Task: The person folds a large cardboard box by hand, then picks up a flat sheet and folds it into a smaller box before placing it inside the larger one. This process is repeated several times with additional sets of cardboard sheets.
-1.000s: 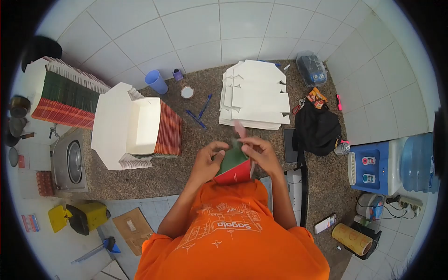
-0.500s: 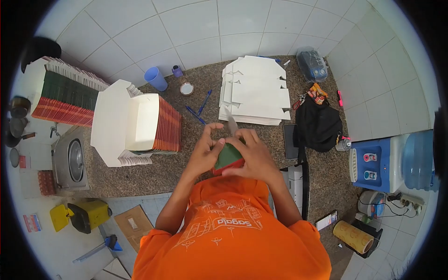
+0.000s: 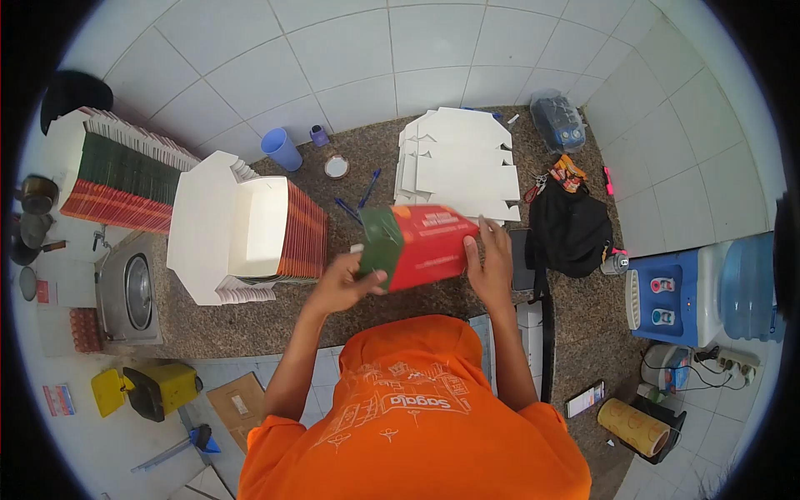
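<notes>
A folded cardboard box [image 3: 432, 248], red with a green end, is held between my two hands above the counter's front edge. My left hand [image 3: 343, 285] grips its green end, with the thumb on the near side. My right hand [image 3: 490, 265] holds the red end, fingers along the far right corner. Behind the box lies a pile of flat white cardboard blanks [image 3: 462, 158], partly covered by it. To the left stands a nested stack of open boxes [image 3: 304, 229], white inside and red outside.
Another box stack [image 3: 125, 171] stands further left by the sink [image 3: 137, 292]. Behind are a blue cup [image 3: 282, 150], a round lid [image 3: 337, 167] and blue pens [image 3: 369, 188]. At right lie a black bag [image 3: 571, 225], a water dispenser [image 3: 667, 292] and a phone [image 3: 585, 399].
The box has been raised and turned so its red printed side shows. My hands have moved apart to its two ends, and the white blanks behind are partly covered.
</notes>
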Available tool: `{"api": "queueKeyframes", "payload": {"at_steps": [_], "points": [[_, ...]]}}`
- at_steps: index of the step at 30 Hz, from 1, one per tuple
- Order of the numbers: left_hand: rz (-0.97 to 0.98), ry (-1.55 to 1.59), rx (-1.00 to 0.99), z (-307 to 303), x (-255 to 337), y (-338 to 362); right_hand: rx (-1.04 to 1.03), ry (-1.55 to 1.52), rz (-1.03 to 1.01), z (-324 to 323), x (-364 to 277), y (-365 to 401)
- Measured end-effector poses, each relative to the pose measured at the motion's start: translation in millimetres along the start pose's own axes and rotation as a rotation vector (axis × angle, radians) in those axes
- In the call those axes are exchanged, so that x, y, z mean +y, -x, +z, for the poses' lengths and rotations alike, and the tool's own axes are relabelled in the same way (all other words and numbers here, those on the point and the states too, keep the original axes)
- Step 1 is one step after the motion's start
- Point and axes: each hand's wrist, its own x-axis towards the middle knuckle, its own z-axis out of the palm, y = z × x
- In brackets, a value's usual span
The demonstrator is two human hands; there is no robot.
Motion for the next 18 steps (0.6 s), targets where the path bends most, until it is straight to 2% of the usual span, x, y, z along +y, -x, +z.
{"api": "queueKeyframes", "payload": {"at_steps": [2, 3, 4, 5, 6, 8, 10, 11, 12, 14, 16, 18], "points": [[-0.011, -0.030, 0.010, 15.4, 0.2, -0.9, 0.042, -0.183, -0.240, -2.5, -20.5, -16.9], [-0.128, -0.027, -0.078, 20.0, -8.4, -1.9, 0.041, -0.183, -0.232, -3.1, -32.6, -18.7], [-0.242, -0.026, -0.166, 23.2, -15.0, -3.5, -0.239, -0.474, -0.232, -3.8, -45.7, -22.1], [-0.240, -0.028, -0.169, 25.8, -19.0, -4.6, -0.520, -0.762, -0.233, -6.6, -54.0, -25.7], [-0.256, 0.032, -0.166, 28.0, -21.6, -4.7, -0.518, -0.761, -0.235, -12.5, -56.3, -27.7], [-0.267, 0.091, -0.158, 29.1, -22.5, -6.8, -0.703, -0.668, -0.081, -22.3, -55.0, -32.3], [-0.422, 0.133, -0.043, 32.3, -25.0, -4.6, -0.741, -0.609, -0.071, -14.7, -44.8, -31.0], [-0.427, 0.139, -0.042, 34.1, -25.4, -2.9, -0.771, -0.550, -0.056, -11.8, -41.2, -28.3], [-0.426, 0.212, -0.010, 35.7, -23.7, -3.1, -0.774, -0.549, -0.051, -9.1, -44.4, -25.6], [-0.424, 0.285, 0.017, 39.4, -22.3, -5.3, -0.343, -0.534, 0.032, -1.9, -54.3, -20.3], [-0.376, 0.160, 0.033, 40.6, -20.5, -7.7, -0.363, -0.503, -0.020, -3.3, -53.3, -19.9], [-0.374, 0.175, -0.013, 38.7, -21.9, -7.8, -0.391, -0.472, -0.073, -5.3, -54.0, -22.6]]}}
